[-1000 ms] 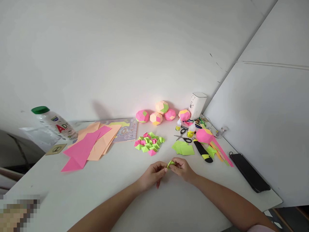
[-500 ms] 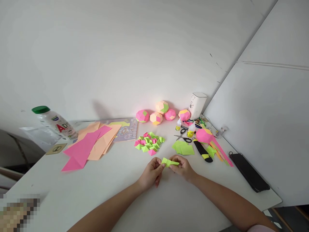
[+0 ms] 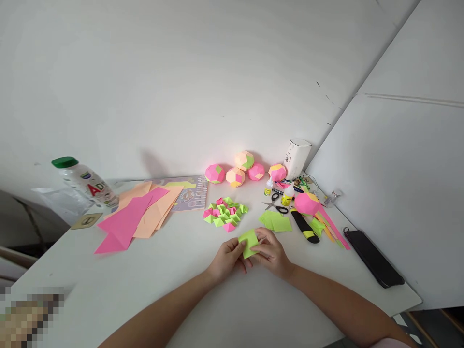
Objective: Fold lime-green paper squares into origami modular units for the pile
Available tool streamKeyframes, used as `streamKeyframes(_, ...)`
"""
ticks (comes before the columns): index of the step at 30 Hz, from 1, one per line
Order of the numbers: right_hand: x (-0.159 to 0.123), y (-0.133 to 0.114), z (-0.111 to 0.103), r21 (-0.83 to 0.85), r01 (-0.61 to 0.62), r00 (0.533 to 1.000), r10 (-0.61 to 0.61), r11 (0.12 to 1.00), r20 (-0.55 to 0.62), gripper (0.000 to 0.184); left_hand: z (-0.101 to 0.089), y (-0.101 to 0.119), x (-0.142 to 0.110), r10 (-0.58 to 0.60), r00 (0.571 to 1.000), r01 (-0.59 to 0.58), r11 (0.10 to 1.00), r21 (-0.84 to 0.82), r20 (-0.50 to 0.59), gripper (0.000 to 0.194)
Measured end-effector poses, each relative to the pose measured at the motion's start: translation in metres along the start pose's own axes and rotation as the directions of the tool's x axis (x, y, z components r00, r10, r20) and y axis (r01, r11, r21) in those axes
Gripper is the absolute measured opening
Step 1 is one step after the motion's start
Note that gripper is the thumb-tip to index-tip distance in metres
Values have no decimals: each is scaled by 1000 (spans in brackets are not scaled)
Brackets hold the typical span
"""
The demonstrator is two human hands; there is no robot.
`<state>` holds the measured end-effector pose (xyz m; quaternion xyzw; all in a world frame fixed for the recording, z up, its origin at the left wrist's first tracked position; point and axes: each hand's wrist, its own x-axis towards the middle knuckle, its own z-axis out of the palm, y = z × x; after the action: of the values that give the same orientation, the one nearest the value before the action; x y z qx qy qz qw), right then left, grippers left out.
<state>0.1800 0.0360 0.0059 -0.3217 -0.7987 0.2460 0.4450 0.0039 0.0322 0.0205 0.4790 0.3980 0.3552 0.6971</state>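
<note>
Both my hands meet just above the white table [image 3: 188, 290], pinching one small green paper square [image 3: 249, 242] between them. My left hand [image 3: 227, 258] grips its left edge with curled fingers. My right hand [image 3: 272, 253] holds the right side, thumb on the paper. The paper lies opened out, nearly flat. Just beyond it sits a heap of small folded green and pink paper units [image 3: 224, 213], and to the right a stack of green paper squares [image 3: 275, 221].
Pink and orange sheets [image 3: 139, 217] lie at the left beside a bottle with a green cap [image 3: 85, 181]. Several paper balls [image 3: 244, 170] line the wall. Glue bottles [image 3: 287, 194], scissors [image 3: 276, 207], a cutter [image 3: 304, 227] and a black phone [image 3: 373, 258] are at the right.
The green paper went from a small folded strip to an opened square held between both hands. The hands shifted slightly away from me.
</note>
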Motion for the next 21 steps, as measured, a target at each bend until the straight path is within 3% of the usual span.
streamKeyframes(6, 6, -4, -6, 69, -58, 996, 52, 996, 74, 18, -1, -3, 1, 33, 999, -32, 999, -25, 24, 38)
streamKeyframes(11, 9, -3, -6, 176, -154, 985, 137, 972, 104, 16, 1, -5, 0, -5, 998, 4, 1000, 15, 64, 38)
streamKeyframes(16, 8, -1, -4, 229, -283, 959, 278, 931, 54, 10, 3, -1, -3, 25, 994, -30, 999, 45, 108, 39)
streamKeyframes(21, 9, -4, -4, 235, -325, 944, 327, 916, 32, 10, 3, -1, -3, 0, 996, -6, 998, 65, 91, 35)
